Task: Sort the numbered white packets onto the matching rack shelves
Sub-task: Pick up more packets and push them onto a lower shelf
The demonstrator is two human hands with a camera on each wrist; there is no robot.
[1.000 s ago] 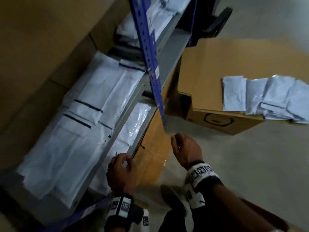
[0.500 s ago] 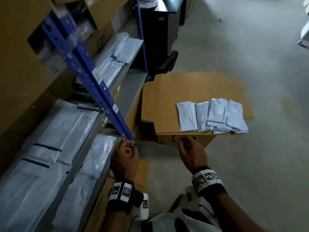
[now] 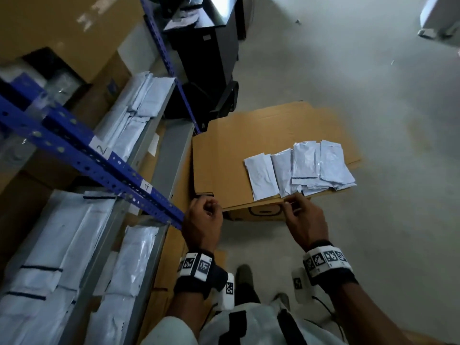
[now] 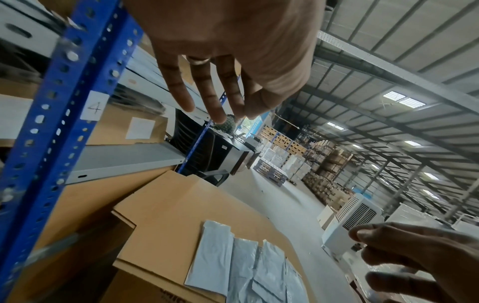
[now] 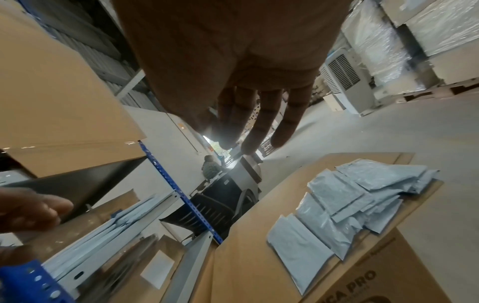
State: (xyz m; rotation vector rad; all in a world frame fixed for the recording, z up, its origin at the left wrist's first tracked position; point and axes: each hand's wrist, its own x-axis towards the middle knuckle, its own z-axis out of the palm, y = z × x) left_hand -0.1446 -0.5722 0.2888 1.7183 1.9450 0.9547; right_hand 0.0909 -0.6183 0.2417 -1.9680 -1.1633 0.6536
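Now both hands nearer packets (image 3: 298, 168)

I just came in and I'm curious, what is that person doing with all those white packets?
A person is sorting packets onto a rack whose blue post has number labels 2 and 4. Right now both hands hold nothing. The left hand and right hand hover near the front edge of a cardboard box, where a loose row of packets lies waiting. Other packets already lie on the shelves.

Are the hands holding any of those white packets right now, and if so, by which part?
Nothing is held. The left hand and right hand are both empty, near the cardboard box where the white packets lie.
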